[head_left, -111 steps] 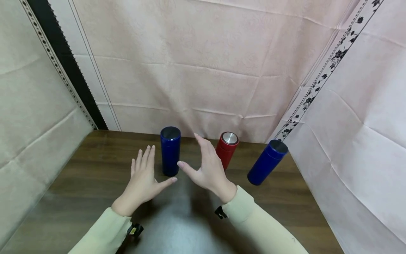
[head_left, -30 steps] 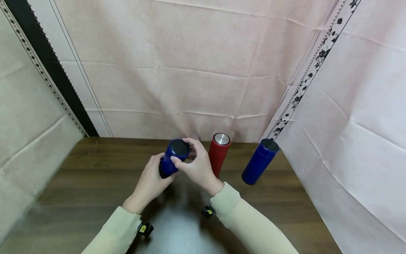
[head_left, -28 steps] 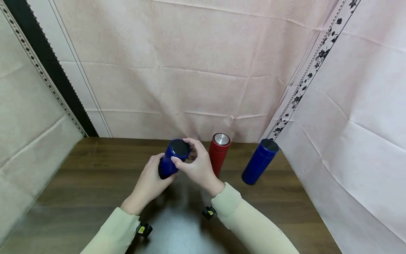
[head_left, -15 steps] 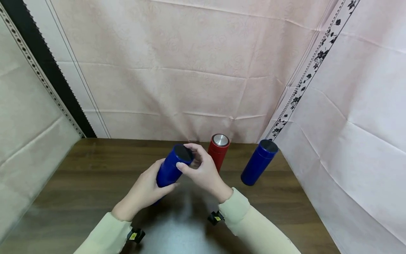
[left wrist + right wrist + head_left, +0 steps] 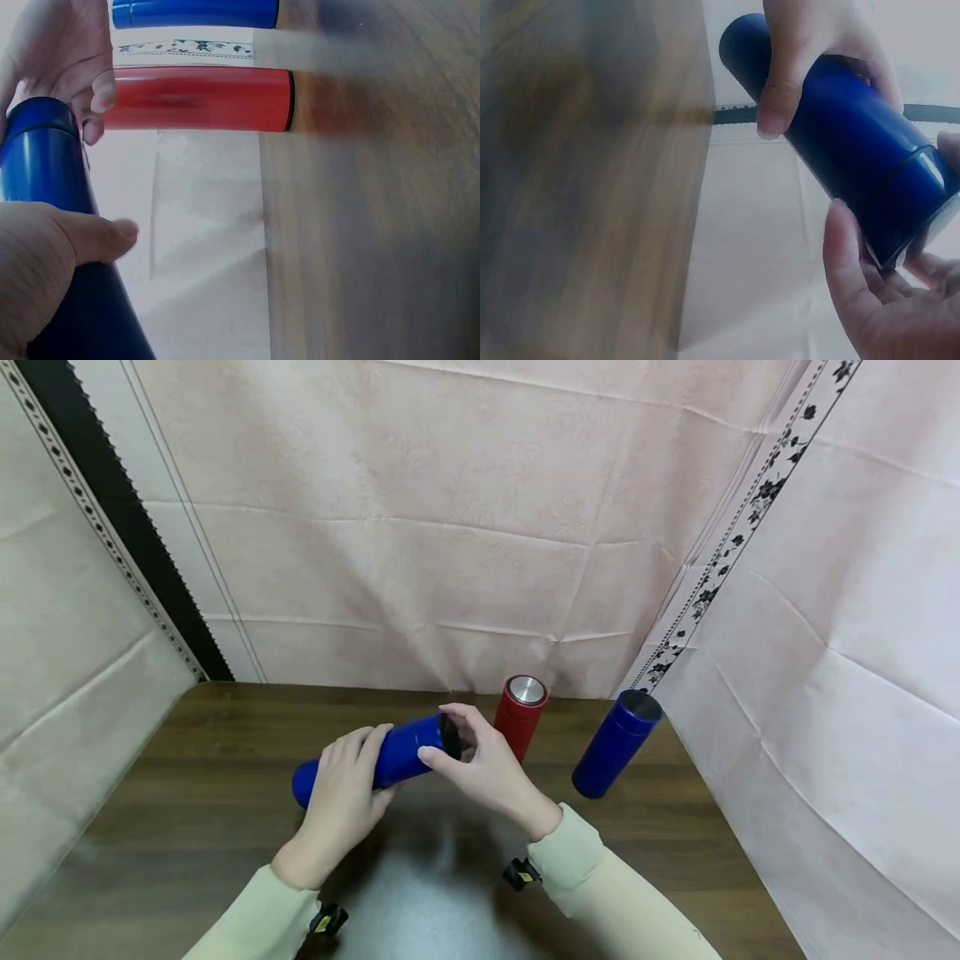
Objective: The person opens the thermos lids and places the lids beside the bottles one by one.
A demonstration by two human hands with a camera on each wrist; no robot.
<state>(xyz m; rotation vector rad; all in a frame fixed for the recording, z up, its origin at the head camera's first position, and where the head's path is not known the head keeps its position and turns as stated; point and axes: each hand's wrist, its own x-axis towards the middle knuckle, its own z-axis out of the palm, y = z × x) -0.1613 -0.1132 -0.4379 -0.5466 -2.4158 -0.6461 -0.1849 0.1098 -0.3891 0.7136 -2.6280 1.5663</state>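
A blue thermos point(image 5: 408, 752) with a dark lid top lies tilted almost level above the table, its lid end toward the right. My left hand point(image 5: 341, 802) grips it round the body, fingers over the top; in the left wrist view the thumb crosses the blue thermos point(image 5: 45, 169). My right hand point(image 5: 491, 772) holds the lid end between thumb and curled fingers. Seen from the right wrist, a seam rings the blue thermos point(image 5: 855, 127) just behind the right hand point(image 5: 892, 315). Some right fingertips are hidden behind the lid.
Just behind the right hand stands a red thermos point(image 5: 519, 718) with a silver top. Further right is a second blue thermos point(image 5: 617, 745). The brown wooden table point(image 5: 217, 827) meets pale cloth walls point(image 5: 420, 527) at the back and both sides.
Both hands have taken hold of the left blue thermos, which stood upright. It has been lifted and tipped from upright to nearly level, its base swinging left.
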